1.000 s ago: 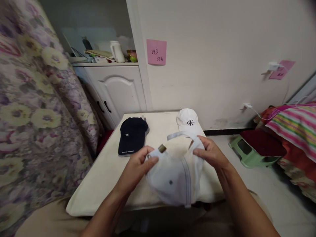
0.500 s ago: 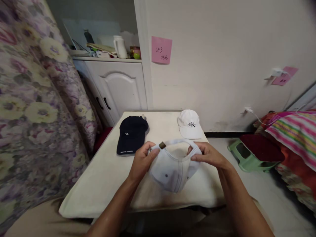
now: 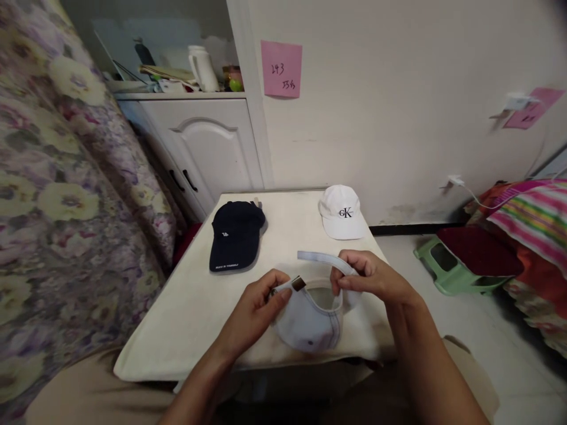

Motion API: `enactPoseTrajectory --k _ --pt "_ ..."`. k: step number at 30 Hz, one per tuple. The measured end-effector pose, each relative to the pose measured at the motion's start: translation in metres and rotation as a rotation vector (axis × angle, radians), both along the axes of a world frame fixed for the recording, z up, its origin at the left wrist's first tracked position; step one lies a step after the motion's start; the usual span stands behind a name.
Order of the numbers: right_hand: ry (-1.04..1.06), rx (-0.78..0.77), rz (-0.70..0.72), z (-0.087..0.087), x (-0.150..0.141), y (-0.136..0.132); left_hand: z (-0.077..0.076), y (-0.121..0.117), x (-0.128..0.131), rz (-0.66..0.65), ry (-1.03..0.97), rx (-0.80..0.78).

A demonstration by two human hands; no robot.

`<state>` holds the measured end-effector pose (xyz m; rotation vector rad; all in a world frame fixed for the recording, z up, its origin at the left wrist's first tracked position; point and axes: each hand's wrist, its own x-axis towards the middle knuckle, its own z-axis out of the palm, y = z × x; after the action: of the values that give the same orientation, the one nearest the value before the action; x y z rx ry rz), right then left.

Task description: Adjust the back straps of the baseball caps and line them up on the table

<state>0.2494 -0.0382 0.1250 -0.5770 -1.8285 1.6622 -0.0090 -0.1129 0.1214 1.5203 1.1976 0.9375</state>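
A pale blue-grey baseball cap (image 3: 308, 324) is held over the near part of the table, its back opening facing up. My left hand (image 3: 259, 307) pinches its left edge, beside a brass-coloured strap buckle (image 3: 299, 283). My right hand (image 3: 365, 274) grips the base of the cap's adjustment strap (image 3: 321, 257) at the right. The strap's free end points left, apart from the buckle. Beyond my left hand lies a navy cap (image 3: 237, 236) with its brim toward me. A white cap (image 3: 342, 212) with black letters rests at the far right of the table.
The table (image 3: 177, 330) has a cream cover and meets the wall. A floral curtain (image 3: 66, 236) hangs at left, near a white cabinet (image 3: 208, 147). A green stool (image 3: 452, 265) and a bed with striped cloth (image 3: 540, 224) stand at right.
The strap was looped across toward the buckle; now its end is out and free. My right hand has closed around the strap's base, and the cap has tilted. The view has shifted slightly.
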Motion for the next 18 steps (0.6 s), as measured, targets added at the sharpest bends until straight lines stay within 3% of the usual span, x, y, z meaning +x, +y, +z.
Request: enactPoseTrajectory --k 5,12,18 --pt "0.019 -0.057 -0.030 0.002 -0.006 -0.006 0.000 0.002 0.004 -0.038 -0.067 -0.042" --pt "0.214 -0.114 -0.097 0.005 -0.010 -0.015 -0.003 0.004 0.003 -0.075 -0.122 -0.054" --pt "0.158 -0.053 -0.214 0.006 -0.013 -0.023 -0.004 0.002 0.004 -0.055 -0.123 -0.045"
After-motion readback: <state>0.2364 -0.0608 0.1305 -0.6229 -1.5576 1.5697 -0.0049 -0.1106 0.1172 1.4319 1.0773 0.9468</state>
